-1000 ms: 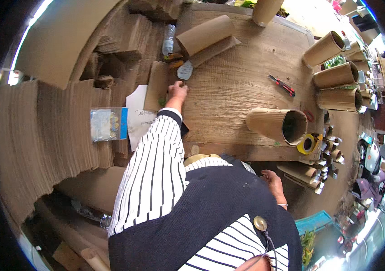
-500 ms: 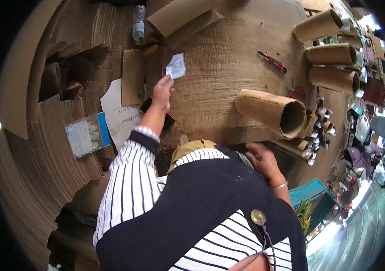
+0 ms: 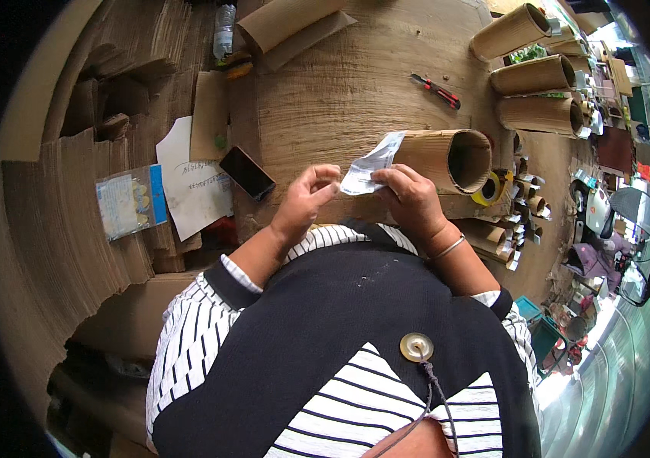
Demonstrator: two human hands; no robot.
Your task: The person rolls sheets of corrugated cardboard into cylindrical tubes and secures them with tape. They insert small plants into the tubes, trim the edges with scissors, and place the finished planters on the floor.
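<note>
A crumpled white printed slip of paper [image 3: 371, 163] is pinched by its lower right side between the thumb and fingers of my right hand [image 3: 415, 200]. My left hand [image 3: 304, 204] is just left of the slip, its fingers curved and its thumb apart from them, with nothing visible between. Right behind the slip, a rolled cardboard tube [image 3: 436, 156] lies on the wooden table [image 3: 325, 99], its round open end facing right. A dark phone [image 3: 247, 172] rests to the left of my left hand.
A red and black utility knife [image 3: 436, 91] lies farther back. Several cardboard tubes [image 3: 532, 74] line the right side, near a yellow tape roll [image 3: 487, 191]. Stacked cardboard sheets [image 3: 50, 221], a plastic packet [image 3: 130, 204] and a marked white sheet [image 3: 191, 187] are at left.
The slip has passed from my left hand to my right and come nearer my body. My right hand has risen from beside my waist; my left has drawn back, uncovering the phone.
</note>
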